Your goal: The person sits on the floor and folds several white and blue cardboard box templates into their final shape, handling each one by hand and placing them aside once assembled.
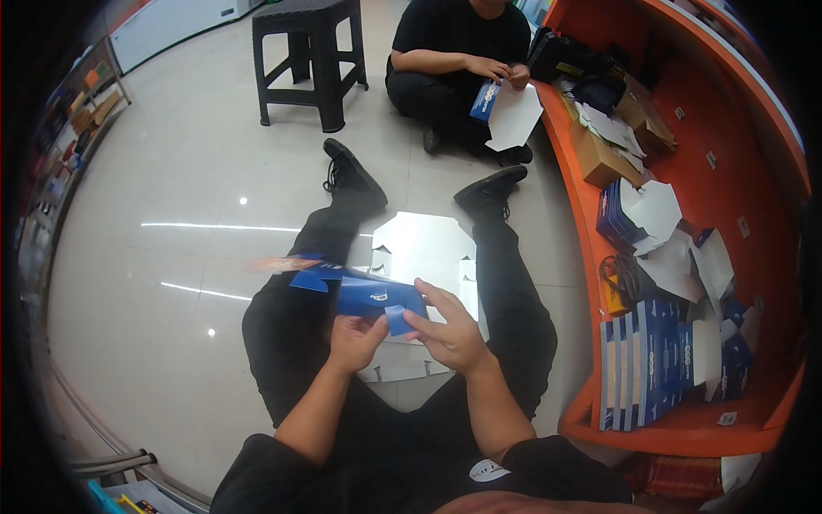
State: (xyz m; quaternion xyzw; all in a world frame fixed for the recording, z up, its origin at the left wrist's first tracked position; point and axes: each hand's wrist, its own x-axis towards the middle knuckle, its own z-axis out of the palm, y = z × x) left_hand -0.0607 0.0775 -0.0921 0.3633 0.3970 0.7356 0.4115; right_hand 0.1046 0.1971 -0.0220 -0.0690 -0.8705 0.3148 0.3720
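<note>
A blue printed carton [364, 298] is held over the lap, between the outstretched legs, above white flattened card sheets [417, 238] laid on the floor [197, 188]. Its lower edge is pinched near the middle by the left hand [356, 344], thumb in front; the fingers behind are partly hidden, so how firmly they press cannot be told. The fingers of the right hand [450, 330] are parted around the carton's right end, with the tips set at its upper corner and beside a small pale-blue flap [399, 320]. The carton's left end is blurred and trails away over the leg.

The carton is judged to be thin card: light, springy along its folds, fairly stiff in the flat panels and somewhat slippery where glossy. It is best gripped at creased edges and corners, with light pressure, since the broad panel may be dented and the narrow flaps may be bent or torn.
</note>
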